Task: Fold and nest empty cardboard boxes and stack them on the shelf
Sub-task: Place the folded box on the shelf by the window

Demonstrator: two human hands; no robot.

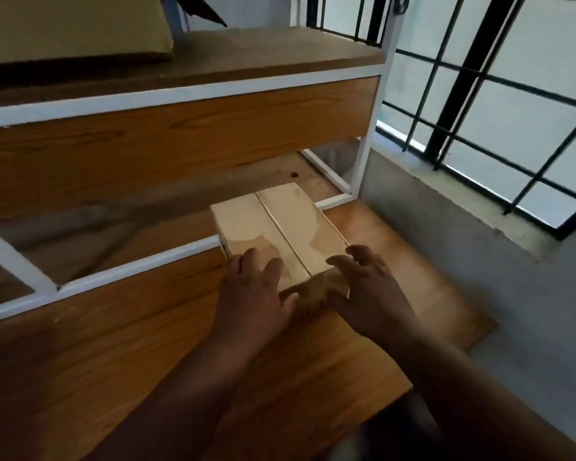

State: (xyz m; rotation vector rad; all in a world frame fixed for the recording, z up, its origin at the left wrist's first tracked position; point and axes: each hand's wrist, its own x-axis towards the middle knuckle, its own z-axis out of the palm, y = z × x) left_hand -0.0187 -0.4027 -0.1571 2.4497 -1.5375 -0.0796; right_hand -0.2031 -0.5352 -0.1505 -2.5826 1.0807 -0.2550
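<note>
A small closed cardboard box [273, 224] with a seam down its top lies across the front rail of the lowest shelf [130, 261], half inside the white-framed wooden shelf unit. My left hand [256, 291] rests on the box's near left top and edge, fingers spread. My right hand [369, 287] presses its near right corner, fingers spread over the top. A large flat cardboard piece [70, 28] lies on the upper shelf board at the top left.
The shelf's white right post [376, 104] stands close to a grey concrete ledge [479, 227] under a black-barred window [499, 104]. Wooden flooring [213, 361] lies under my forearms.
</note>
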